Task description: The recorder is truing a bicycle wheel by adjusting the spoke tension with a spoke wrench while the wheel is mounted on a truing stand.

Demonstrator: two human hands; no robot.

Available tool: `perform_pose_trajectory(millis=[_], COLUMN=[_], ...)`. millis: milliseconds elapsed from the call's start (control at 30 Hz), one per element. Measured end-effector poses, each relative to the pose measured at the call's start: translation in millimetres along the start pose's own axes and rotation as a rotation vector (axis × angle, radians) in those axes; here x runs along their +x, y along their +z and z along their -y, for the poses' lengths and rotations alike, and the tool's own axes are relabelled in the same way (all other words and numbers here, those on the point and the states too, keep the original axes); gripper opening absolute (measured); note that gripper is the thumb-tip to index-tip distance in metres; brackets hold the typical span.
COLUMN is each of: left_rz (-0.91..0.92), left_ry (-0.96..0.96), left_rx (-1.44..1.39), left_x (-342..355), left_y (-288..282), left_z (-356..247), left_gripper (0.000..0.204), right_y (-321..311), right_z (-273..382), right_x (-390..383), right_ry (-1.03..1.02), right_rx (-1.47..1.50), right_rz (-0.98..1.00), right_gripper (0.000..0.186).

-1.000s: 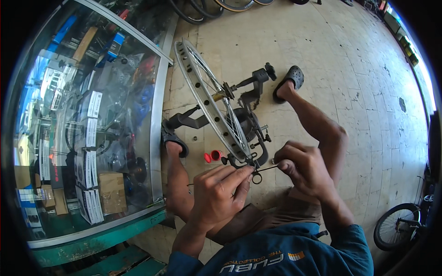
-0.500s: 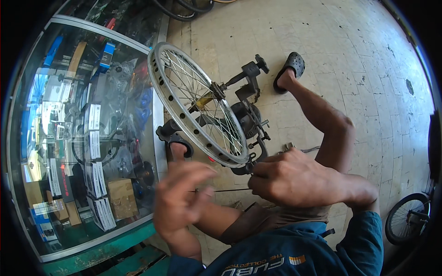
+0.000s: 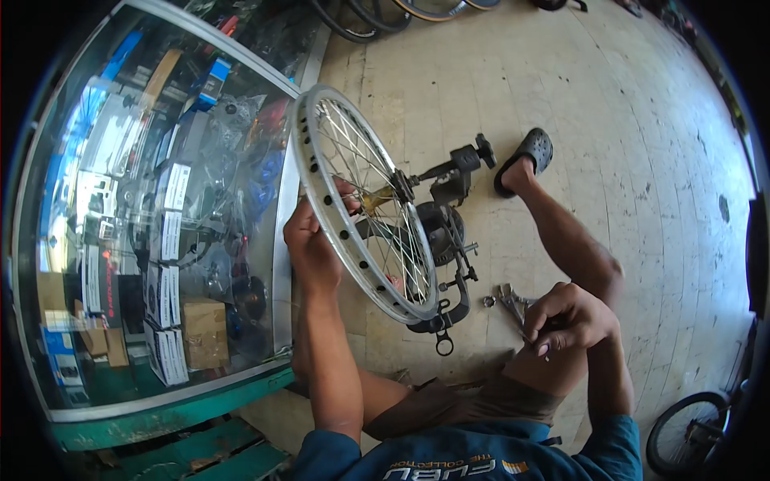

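Observation:
A bare silver bicycle wheel (image 3: 377,290) with thin spokes stands tilted in a dark truing stand (image 3: 451,186). Its hub (image 3: 377,199) has a yellowish shell. My left hand (image 3: 314,240) reaches round the rim's left side, fingers bent in among the spokes beside the hub. The rim hides part of those fingers, and what they grip cannot be made out. My right hand (image 3: 571,317) is held above my right thigh, thumb and fingers pinched together. A tiny pale bit shows just below its fingertips; its kind is too small to tell.
Metal wrenches (image 3: 508,301) lie on the tiled floor near my right hand. A glass display case (image 3: 277,264) full of boxes borders the left side, above a green wooden ledge (image 3: 176,413). Tyres (image 3: 361,24) stand at the back; another bicycle wheel (image 3: 686,433) is at lower right.
My left hand has moved from in front of my lap up to the hub. My right hand has drawn away rightward. The thin dark rod at my right hand no longer shows lengthwise. The view has shifted.

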State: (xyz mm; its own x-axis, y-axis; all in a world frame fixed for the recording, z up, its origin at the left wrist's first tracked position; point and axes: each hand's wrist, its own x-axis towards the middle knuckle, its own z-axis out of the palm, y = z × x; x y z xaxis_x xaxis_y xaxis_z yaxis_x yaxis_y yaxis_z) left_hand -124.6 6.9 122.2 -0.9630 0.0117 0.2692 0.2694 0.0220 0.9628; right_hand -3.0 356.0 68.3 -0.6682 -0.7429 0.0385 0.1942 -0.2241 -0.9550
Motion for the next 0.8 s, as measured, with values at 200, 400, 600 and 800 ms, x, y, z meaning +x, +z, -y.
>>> perform_pose_trajectory(millis=[200,400,600,800], left_rz=[-0.007,0.028,0.043,0.095], left_ry=[0.121,0.05,0.078,0.259], left_rx=[0.156,-0.141,-0.302,-0.168], left_x=[7.8,0.0,-32.4,-37.8], left_y=[-3.4,17.1,16.5,18.0], left_z=[-5.1,-3.4,26.8,45.0], left_gripper=[0.025,0.022,0.017,0.019], right_y=[10.9,35.8,71.7,76.5], right_z=[53.4,107.1,115.2,98.7], right_x=[42.2,107.1,144.9,153.9], right_ry=[-0.138,-0.585,-0.575,-0.483], right_rx=[0.007,-0.11,-0.322,-0.727], right_rz=[-0.127,-0.317,-0.588,-0.617], right_gripper=[0.015,0.019,0.021,0.023])
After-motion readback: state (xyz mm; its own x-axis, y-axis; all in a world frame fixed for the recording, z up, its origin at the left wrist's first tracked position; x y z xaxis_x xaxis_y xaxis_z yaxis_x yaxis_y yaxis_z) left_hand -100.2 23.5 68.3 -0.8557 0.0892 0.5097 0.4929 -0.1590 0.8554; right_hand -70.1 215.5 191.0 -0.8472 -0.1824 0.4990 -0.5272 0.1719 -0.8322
